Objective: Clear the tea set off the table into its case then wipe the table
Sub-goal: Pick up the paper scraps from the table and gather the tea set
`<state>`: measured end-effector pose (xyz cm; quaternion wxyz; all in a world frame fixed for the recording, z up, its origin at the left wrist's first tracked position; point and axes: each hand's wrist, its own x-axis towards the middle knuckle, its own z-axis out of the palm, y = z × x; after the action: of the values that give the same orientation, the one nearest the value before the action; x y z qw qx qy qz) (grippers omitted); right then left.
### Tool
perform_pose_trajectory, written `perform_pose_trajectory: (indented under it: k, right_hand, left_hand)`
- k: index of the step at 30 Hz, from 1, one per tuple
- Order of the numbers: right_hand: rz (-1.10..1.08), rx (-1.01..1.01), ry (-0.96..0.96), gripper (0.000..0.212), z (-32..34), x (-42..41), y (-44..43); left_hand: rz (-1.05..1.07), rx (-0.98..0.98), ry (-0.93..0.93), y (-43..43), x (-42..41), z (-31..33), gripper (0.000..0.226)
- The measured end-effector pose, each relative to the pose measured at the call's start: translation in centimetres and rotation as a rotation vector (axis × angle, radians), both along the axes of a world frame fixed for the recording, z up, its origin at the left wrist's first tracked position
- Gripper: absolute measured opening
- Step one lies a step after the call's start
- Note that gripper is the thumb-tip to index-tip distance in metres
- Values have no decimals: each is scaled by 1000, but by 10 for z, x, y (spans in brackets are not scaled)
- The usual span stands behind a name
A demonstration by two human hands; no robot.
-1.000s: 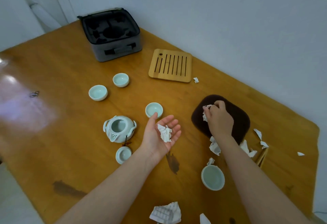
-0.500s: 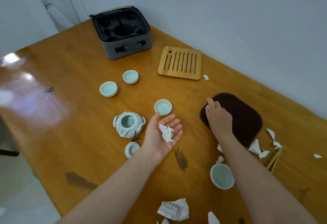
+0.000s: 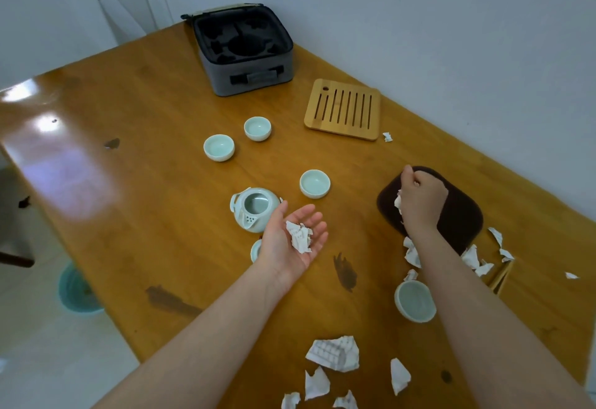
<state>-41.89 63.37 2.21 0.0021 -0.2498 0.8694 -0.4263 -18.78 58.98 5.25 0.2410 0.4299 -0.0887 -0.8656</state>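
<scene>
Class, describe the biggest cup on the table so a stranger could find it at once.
Find the dark mat under the right hand. Nearer the camera, beside that forearm, stands a pale green cup. It is wider than the three small cups.

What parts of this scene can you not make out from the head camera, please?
Head view:
- Teapot lid: mostly hidden behind the left hand.
- Paper scrap in the grip of the right hand: only an edge shows.
- Bamboo piece: partly under torn paper; cannot be named.
- Paper pieces at the bottom: cut off by the frame edge.
- Print on the crumpled paper: too small to read.
</scene>
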Motion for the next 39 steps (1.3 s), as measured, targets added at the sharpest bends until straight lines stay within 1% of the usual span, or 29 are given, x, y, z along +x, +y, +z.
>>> perform_pose_trajectory:
  k: [3, 6, 11, 15, 17, 20, 22, 24, 27, 30, 34, 37, 39]
  right_hand:
    - [-57, -156, -192, 43, 21, 41, 0]
    - [-96, -323, -435, 40, 40, 100, -2]
    - [-139, -515, -858, 37, 55, 210, -9]
    - [-162, -607, -1069, 35, 62, 305, -18]
    - [-164, -631, -1127, 37, 62, 341, -21]
    - [-170, -525, -1208, 38, 61, 403, -28]
    - [-126, -480, -1243, 39, 53, 442, -31]
    - [-93, -411, -1258, 39, 37, 476, -34]
    - [-122, -281, -1275, 37, 5, 513, -34]
    - [-153, -198, -1272, 34, -33, 532, -34]
    - [-170, -146, -1252, 34, -89, 540, -37]
    - [-197, -64, -1243, 21, -141, 542, -36]
    - [-263, -60, -1258, 14, -181, 536, -33]
  left_hand:
    - [9, 6, 14, -1, 17, 6, 44]
    - [17, -2, 21, -4, 44, 11, 45]
    - [41, -8, 35, -16, 112, 17, 43]
    - [61, -14, -8, -28, 188, 17, 40]
    - [65, -17, -53, -31, 219, 15, 38]
    - [117, -11, -131, -40, 275, 8, 36]
    - [149, -2, -159, -46, 308, 2, 37]
    - [186, 10, -185, -55, 338, -9, 37]
    - [206, 44, -209, -63, 371, -31, 36]
    - [222, 70, -214, -72, 392, -63, 35]
    - [197, 99, -211, -81, 400, -121, 34]
    - [159, 141, -200, -80, 401, -174, 34]
    - [125, 180, -209, -74, 396, -211, 32]
